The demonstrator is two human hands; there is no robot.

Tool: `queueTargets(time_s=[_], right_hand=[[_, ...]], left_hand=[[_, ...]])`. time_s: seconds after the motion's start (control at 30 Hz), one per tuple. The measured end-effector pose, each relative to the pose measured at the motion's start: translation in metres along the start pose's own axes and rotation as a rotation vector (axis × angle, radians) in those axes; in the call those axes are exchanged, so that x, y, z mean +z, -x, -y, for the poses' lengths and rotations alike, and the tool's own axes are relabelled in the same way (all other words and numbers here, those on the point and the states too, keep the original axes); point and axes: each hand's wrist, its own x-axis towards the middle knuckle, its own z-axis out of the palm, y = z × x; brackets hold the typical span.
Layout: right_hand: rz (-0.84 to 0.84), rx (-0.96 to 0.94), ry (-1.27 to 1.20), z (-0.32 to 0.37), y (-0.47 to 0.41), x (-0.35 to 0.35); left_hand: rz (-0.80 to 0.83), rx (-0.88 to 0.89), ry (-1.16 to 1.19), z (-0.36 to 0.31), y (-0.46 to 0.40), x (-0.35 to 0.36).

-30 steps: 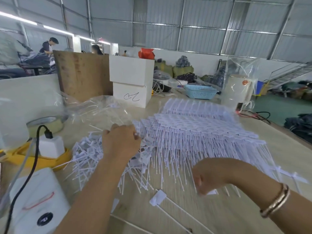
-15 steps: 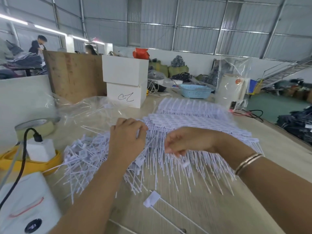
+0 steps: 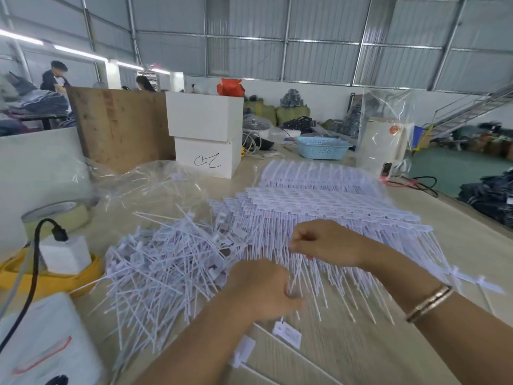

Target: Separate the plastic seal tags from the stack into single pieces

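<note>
A wide stack of joined white plastic seal tags [image 3: 319, 209] lies across the middle of the wooden table [image 3: 458, 251], tails pointing toward me. To its left sits a loose heap of single tags [image 3: 163, 270]. My left hand [image 3: 258, 290] is at the near edge of the stack, fingers curled round a few tag tails. My right hand [image 3: 322, 243], with a bracelet on the wrist, hovers just above and pinches thin tails of the stack. Two loose tags [image 3: 286, 333] lie on the table below my left hand.
A clear plastic bag [image 3: 144, 184] lies behind the heap. At the left are a tape roll [image 3: 55, 215], a white charger with black cable [image 3: 63, 254] on a yellow thing, and a white device [image 3: 47, 345]. White boxes [image 3: 205, 134], a blue basket [image 3: 322, 147] and people stand farther back.
My left hand has come down from the top of the heap to the near tails of the stack. My right hand has shifted right and stays pinching tails. The camera has tilted left.
</note>
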Motion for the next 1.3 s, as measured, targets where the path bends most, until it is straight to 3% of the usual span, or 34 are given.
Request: queueTargets(time_s=[0.13, 0.2, 0.3, 0.43, 0.7, 0.9, 1.1, 1.23, 1.3], right_hand=[[0.380, 0.009, 0.048, 0.020, 0.033, 0.003], [0.496, 0.015, 0.218, 0.037, 0.043, 0.014], [0.481, -0.064, 0.592, 0.059, 0.051, 0.041], [0.491, -0.114, 0.696, 0.079, 0.050, 0.058], [0.305, -0.083, 0.807, 0.058, 0.005, 0.071], [0.329, -0.051, 0.688, 0.055, 0.002, 0.058], [0.422, -0.016, 0.615, 0.066, -0.021, -0.016], [0.350, -0.039, 0.270, 0.078, -0.043, -0.046], [0.340, 0.016, 0.098, 0.079, -0.053, -0.053]], left_hand=[[-0.119, -0.075, 0.191, 0.006, -0.006, -0.004], [-0.246, -0.151, 0.267, 0.019, -0.007, -0.013], [-0.427, -0.314, 0.311, 0.041, -0.003, -0.025], [-0.570, -0.513, 0.213, 0.062, 0.006, -0.033], [-0.396, -0.676, -0.013, 0.069, 0.010, -0.031], [-0.474, -0.688, 0.011, 0.075, 0.015, -0.028], [-0.577, -0.671, 0.089, 0.080, 0.019, -0.027], [-0.759, -0.601, 0.113, 0.077, 0.018, -0.032], [-0.734, -0.626, 0.151, 0.078, 0.016, -0.031]])
